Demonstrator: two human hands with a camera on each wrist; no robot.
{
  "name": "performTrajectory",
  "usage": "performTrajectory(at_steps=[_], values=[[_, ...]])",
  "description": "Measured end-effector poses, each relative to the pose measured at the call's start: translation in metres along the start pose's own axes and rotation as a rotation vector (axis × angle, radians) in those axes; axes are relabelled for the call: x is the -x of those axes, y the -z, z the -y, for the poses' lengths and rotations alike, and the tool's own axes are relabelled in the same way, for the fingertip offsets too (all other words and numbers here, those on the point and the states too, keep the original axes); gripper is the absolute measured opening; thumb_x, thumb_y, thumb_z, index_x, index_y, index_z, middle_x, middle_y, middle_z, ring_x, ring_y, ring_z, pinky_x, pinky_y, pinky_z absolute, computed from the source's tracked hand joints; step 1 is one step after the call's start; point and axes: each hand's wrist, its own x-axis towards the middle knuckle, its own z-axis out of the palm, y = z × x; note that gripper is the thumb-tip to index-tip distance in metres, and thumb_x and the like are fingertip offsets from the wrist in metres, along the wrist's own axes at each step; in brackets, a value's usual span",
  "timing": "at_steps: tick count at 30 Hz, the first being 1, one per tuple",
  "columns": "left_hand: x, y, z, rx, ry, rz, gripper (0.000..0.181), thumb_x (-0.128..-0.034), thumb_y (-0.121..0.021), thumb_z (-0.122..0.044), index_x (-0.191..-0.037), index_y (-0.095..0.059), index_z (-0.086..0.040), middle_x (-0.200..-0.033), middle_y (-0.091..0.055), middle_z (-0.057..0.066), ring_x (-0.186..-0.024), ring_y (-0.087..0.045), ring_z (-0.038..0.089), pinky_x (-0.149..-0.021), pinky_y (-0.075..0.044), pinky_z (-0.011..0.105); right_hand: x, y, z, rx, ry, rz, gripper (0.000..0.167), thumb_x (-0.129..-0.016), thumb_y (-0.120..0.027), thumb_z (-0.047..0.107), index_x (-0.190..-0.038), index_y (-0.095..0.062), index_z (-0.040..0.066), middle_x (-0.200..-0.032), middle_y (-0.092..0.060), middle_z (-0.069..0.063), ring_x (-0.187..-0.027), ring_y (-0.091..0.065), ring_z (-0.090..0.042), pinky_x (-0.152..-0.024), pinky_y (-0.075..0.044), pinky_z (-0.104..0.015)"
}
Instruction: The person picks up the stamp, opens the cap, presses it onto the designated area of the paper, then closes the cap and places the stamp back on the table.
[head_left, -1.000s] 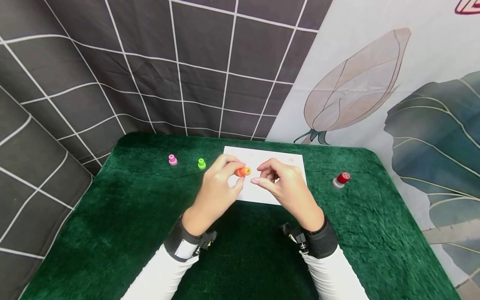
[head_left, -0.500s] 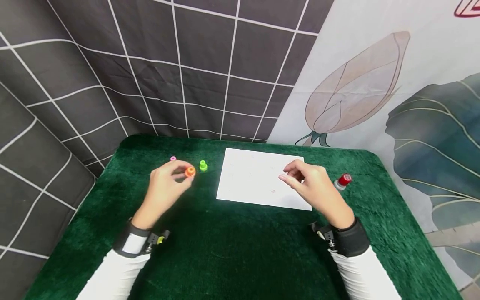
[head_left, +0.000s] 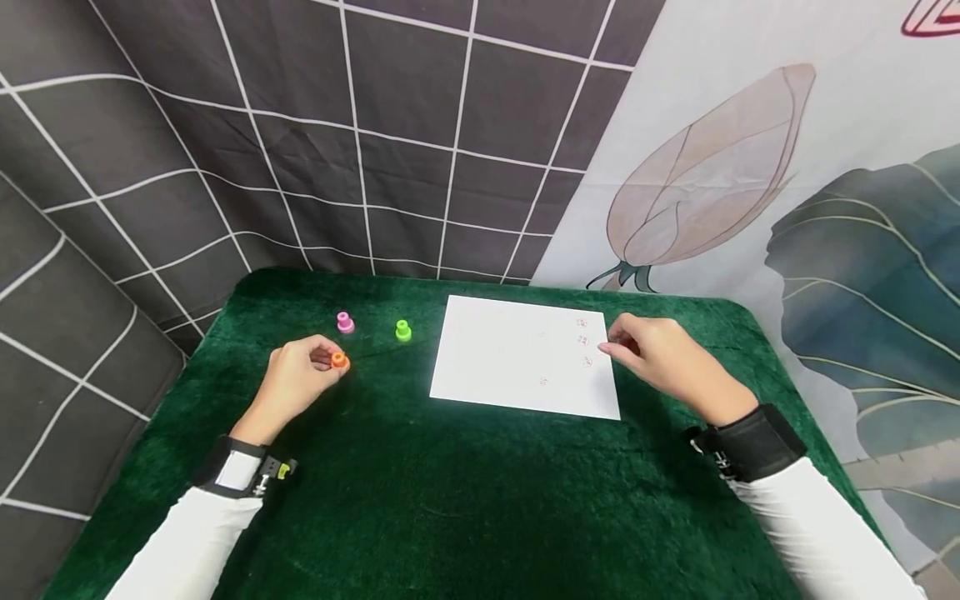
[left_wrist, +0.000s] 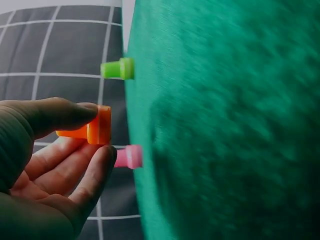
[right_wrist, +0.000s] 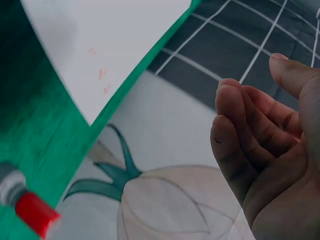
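My left hand (head_left: 300,375) pinches a small orange stamp (left_wrist: 100,125) between thumb and fingers, just over the green cloth at the left. Beyond that hand stand a pink stamp (head_left: 345,322) and a bright green stamp (head_left: 403,331), both upright. A white sheet of paper (head_left: 510,358) lies in the middle, with several small red prints towards its right side. Over the paper's right edge hovers my right hand (head_left: 663,358), fingers loosely bent and holding nothing. A red stamp with a pale base (right_wrist: 35,210) appears in the right wrist view; in the head view it is hidden.
Dark green plush cloth (head_left: 450,492) covers the table. A dark grey grid-patterned curtain (head_left: 300,142) hangs behind and to the left. At the right hangs a white cloth with a flower and leaf print (head_left: 712,183).
Both hands have moved apart from over the paper. The left hand went left with the orange stamp and lowered it near the cloth. The right hand went right, uncovering the red prints.
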Motion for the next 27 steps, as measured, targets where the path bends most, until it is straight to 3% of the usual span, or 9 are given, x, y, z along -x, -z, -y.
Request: performTrajectory(at_steps=[8,14,19,23,27], values=[[-0.003,-0.005,0.016,-0.016,0.03,0.087,0.017,-0.0888,-0.077,-0.005,-0.102,-0.067,0.0,-0.101,-0.074,0.021,-0.094,-0.074,0.035,-0.084,-0.063,0.053,0.002,0.011,-0.017,0.048,-0.024,0.021,0.015,-0.099,-0.07,0.017,-0.104,-0.068,0.003,-0.085,-0.069,-0.006,-0.067,-0.058,-0.012,-0.061,-0.051,-0.033],[-0.005,-0.008,0.018,-0.058,0.01,0.076,0.015,-0.088,-0.077,-0.003,-0.1,-0.068,0.0,-0.097,-0.074,0.02,-0.09,-0.073,0.033,-0.083,-0.062,0.053,0.004,0.02,-0.025,0.074,-0.041,0.04,0.016,-0.101,-0.067,0.017,-0.107,-0.067,0.002,-0.086,-0.07,-0.006,-0.067,-0.058,-0.011,-0.062,-0.052,-0.036],[-0.003,-0.006,0.017,-0.06,0.011,0.089,0.025,-0.089,-0.075,-0.005,-0.111,-0.066,0.002,-0.105,-0.072,0.022,-0.093,-0.07,0.034,-0.084,-0.059,0.054,0.007,0.03,-0.03,0.129,-0.045,0.024,0.014,-0.102,-0.066,0.015,-0.109,-0.069,0.003,-0.091,-0.072,-0.008,-0.073,-0.065,-0.017,-0.067,-0.057,-0.045],[0.0,-0.002,0.011,-0.108,-0.027,0.086,0.041,-0.0898,-0.075,-0.012,-0.126,-0.062,0.004,-0.124,-0.064,0.027,-0.109,-0.062,0.043,-0.093,-0.052,0.062,0.01,0.033,-0.04,0.166,-0.062,0.032,0.021,-0.101,-0.066,0.014,-0.116,-0.069,0.001,-0.106,-0.073,-0.019,-0.089,-0.071,-0.032,-0.078,-0.058,-0.055],[0.004,-0.001,-0.004,-0.175,-0.121,0.02,0.052,-0.0918,-0.075,-0.02,-0.136,-0.059,0.004,-0.137,-0.057,0.03,-0.123,-0.05,0.049,-0.104,-0.045,0.068,0.015,0.031,-0.054,0.175,-0.101,0.082,0.033,-0.1,-0.067,0.015,-0.127,-0.065,-0.004,-0.125,-0.067,-0.03,-0.108,-0.067,-0.045,-0.088,-0.055,-0.062]])
